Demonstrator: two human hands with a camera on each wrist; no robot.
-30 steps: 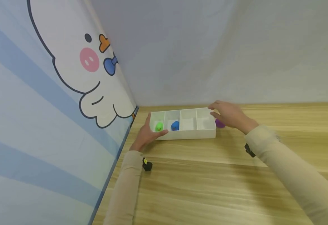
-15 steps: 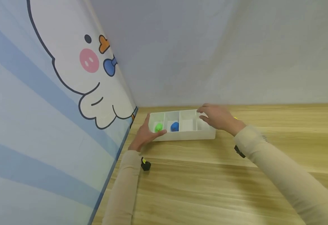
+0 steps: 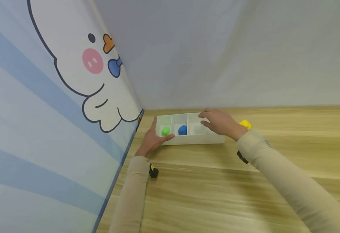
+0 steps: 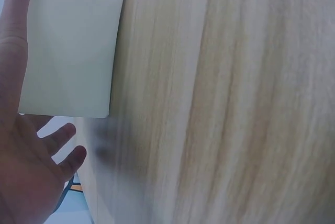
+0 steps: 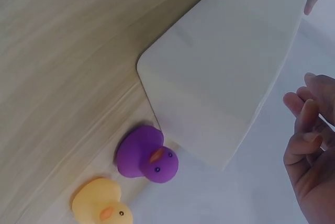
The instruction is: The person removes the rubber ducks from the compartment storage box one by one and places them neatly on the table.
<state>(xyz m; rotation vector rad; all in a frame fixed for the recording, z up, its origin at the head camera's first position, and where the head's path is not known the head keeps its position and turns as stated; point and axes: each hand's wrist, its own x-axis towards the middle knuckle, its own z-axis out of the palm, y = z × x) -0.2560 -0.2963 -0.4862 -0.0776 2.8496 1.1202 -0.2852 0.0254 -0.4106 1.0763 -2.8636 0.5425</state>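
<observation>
A white divided box (image 3: pixel 193 139) stands on the wooden table, with a green rubber duck (image 3: pixel 165 130) in its leftmost compartment and a blue rubber duck (image 3: pixel 182 130) in the one beside it. My left hand (image 3: pixel 153 139) rests around the box's left end, thumb along the front wall and index finger straight along the end. Over the box's right part hovers my right hand (image 3: pixel 220 122), fingers loosely bent, nothing visible in them; it partly hides the right compartments. In the right wrist view a purple rubber duck (image 5: pixel 144 154) and a yellow rubber duck (image 5: pixel 100 203) sit beside the box's right end.
A pale cloth wall (image 3: pixel 216 58) rises behind the table (image 3: pixel 204 191). On the left stands a blue and white printed panel (image 3: pixel 56 129) with a cartoon bird. Each wrist wears a small black device.
My right hand has moved left from the box's right end to above its right compartments, covering the purple duck and uncovering the yellow one in the head view. My left hand stays at the left end.
</observation>
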